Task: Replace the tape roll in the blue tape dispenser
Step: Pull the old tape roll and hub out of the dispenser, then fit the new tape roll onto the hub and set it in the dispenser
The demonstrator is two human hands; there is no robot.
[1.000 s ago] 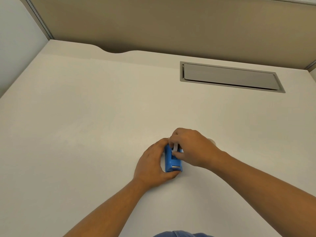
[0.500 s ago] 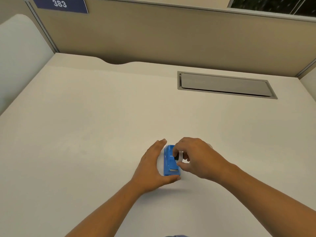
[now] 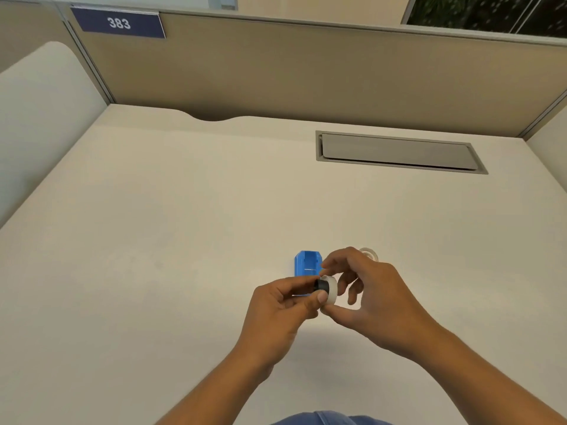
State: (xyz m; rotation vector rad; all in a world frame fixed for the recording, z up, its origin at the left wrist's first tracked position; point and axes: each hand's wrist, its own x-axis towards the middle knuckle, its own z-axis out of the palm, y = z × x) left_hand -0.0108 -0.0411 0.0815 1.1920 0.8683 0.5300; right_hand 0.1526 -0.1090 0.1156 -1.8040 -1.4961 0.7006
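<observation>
Blue tape dispenser (image 3: 307, 264) lies on the pale table (image 3: 184, 240) with its open cradle facing up, partly hidden at its near end by the person's hands. Just in front of the dispenser and raised off the table, a white tape roll (image 3: 330, 289) on a black core (image 3: 321, 285) is held between both hands. The left hand (image 3: 282, 308) pinches the black core, thumb and forefinger closed on it; the remaining fingers (image 3: 306, 308) curl in toward the palm. The right hand (image 3: 368, 299) closes its thumb and fingertips around the white rim of the same roll from the dispenser's right side, the other fingers loosely bent. Whether the roll and core are joined or partly separated cannot be told. Beyond the right hand, to the right of the dispenser, a second, clear tape roll (image 3: 369, 253) rests on the table, mostly hidden by the knuckles. Far behind the dispenser, a grey cable hatch (image 3: 399, 151) is set flush in the table near a tan partition (image 3: 306, 72). A blue plate reading 383 (image 3: 119, 23) hangs on the partition, up and to the left of the dispenser.
</observation>
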